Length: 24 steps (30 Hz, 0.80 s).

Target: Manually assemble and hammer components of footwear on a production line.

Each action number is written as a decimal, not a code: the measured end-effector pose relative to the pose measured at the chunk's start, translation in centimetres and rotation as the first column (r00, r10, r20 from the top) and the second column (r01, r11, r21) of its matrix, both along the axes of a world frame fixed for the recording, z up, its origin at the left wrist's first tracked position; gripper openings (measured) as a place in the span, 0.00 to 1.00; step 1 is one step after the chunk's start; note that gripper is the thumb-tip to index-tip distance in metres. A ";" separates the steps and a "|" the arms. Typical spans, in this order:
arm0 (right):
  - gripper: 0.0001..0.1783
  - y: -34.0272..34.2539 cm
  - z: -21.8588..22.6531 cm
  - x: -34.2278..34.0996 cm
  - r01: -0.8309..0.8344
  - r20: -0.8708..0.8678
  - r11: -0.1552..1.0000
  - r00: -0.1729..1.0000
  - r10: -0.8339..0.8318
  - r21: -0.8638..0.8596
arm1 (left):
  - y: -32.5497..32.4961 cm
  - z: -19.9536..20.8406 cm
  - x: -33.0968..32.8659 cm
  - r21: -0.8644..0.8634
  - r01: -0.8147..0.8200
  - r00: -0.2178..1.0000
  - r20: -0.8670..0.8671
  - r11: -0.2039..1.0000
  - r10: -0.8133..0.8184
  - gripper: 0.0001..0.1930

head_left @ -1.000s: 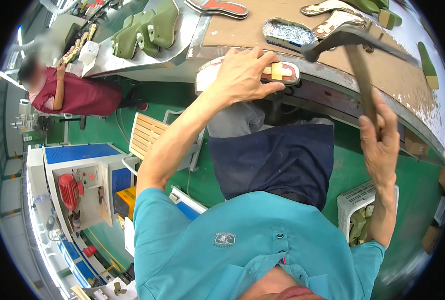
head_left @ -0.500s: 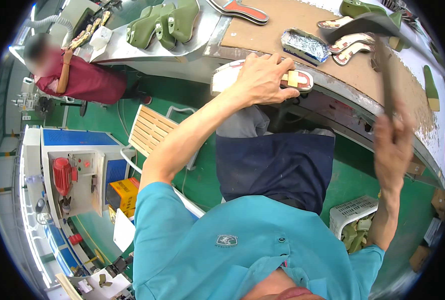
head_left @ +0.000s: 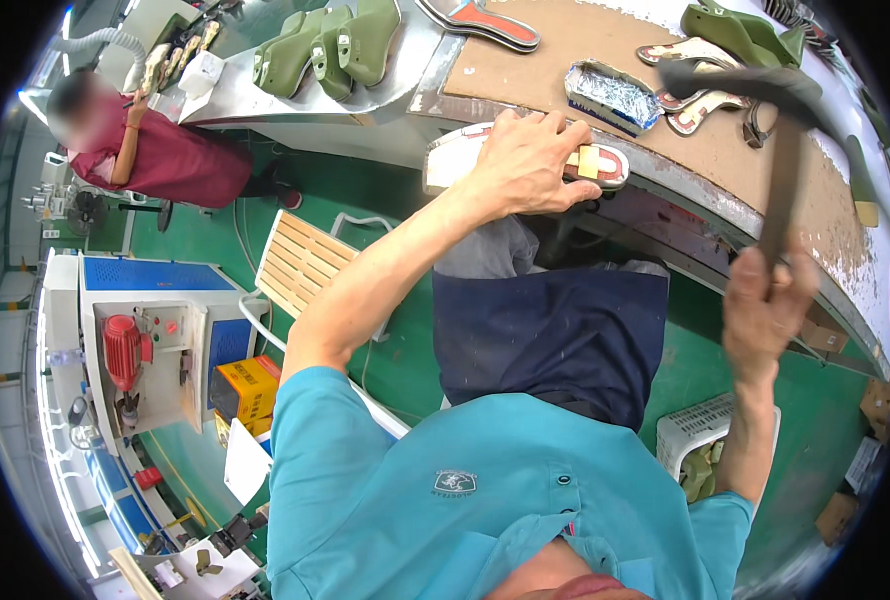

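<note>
Insole [head_left: 455, 161], pale with red edging and a yellow tab [head_left: 588, 161], sits by the front edge of the bench [head_left: 525, 85], upper centre of the frame. We judge it light and fairly stiff, perhaps slick on its pale face and hard to break, best held by its long edges near the middle, clear of the tabbed end. Our left hand [head_left: 527, 165] lies palm down across that middle, grasping it with fingers over the far side and thumb toward the near side; the pale end shows to the left, the tabbed end to the right. Our right hand [head_left: 765, 308], well apart at the right, is wrapped round the handle of a hammer [head_left: 785, 165]; both are blurred. What supports the insole from below we cannot tell. Beyond stands a box [head_left: 613, 97] of silvery bits.
</note>
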State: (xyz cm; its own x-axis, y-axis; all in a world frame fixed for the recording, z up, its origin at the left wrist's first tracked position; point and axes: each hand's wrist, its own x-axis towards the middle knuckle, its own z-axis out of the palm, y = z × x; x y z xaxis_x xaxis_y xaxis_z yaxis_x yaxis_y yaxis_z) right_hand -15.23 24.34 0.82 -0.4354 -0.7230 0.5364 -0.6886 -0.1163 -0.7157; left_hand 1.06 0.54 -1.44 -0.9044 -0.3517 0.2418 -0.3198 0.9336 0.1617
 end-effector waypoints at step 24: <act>0.24 0.0 -1.5 2.3 -0.150 0.342 0.955 0.938 0.055 0.255 | 0.4 -0.3 0.1 0.020 -0.049 0.999 0.007 0.999 0.049 0.37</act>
State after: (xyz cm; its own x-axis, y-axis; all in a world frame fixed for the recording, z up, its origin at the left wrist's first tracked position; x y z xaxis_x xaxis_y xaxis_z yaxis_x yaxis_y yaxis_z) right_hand -12.92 24.31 -0.70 -0.4681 -0.8706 0.1514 -0.4044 0.0587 -0.9127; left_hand 1.14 0.94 -1.72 -0.8875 -0.4002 0.2285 -0.3659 0.9133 0.1786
